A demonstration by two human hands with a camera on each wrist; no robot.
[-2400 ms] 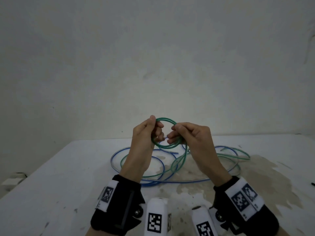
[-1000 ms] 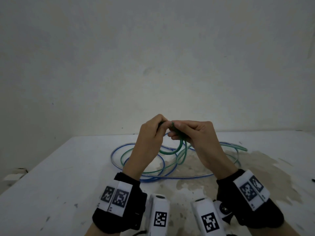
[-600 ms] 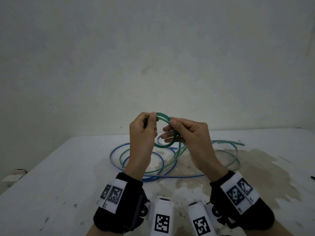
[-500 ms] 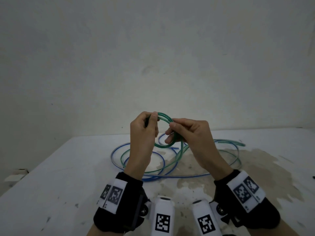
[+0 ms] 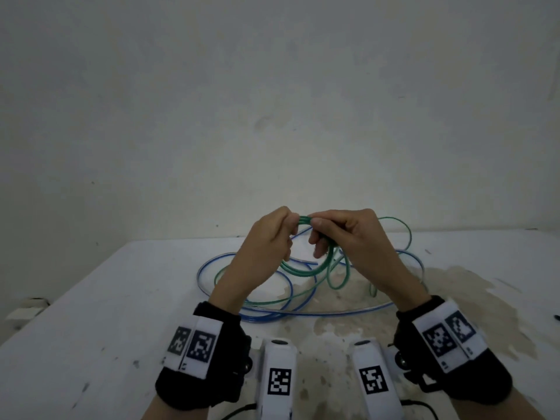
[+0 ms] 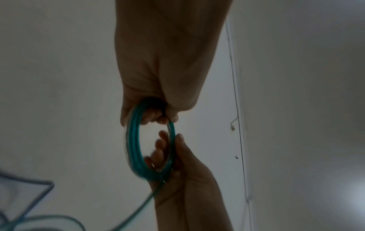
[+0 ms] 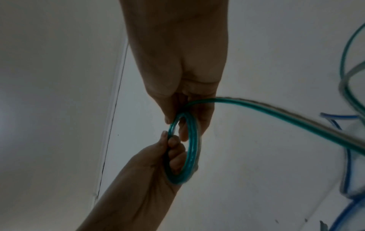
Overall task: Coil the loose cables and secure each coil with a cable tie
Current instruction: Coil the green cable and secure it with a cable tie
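Fingers of left hand [image 5: 266, 237] and right hand [image 5: 348, 237] curl round a small coil of translucent green plastic cable [image 5: 306, 269], held above the white table [image 5: 91, 298]. Its uncoiled length trails down beside the loose blue cable [image 5: 303, 313].

Head view. Left hand [image 5: 266, 237] and right hand [image 5: 348, 234], raised above the white desk [image 5: 91, 313], meet fingertip to fingertip and pinch the top of a small coil of green cable [image 5: 306, 269]. The cable's loose length arcs out behind the right hand and drops to the desk, where it lies tangled with a blue cable [image 5: 303, 313]. A brownish stain [image 5: 454, 298] marks the desk to the right. Black wrist straps [image 5: 212, 359] carry square-patterned white tags
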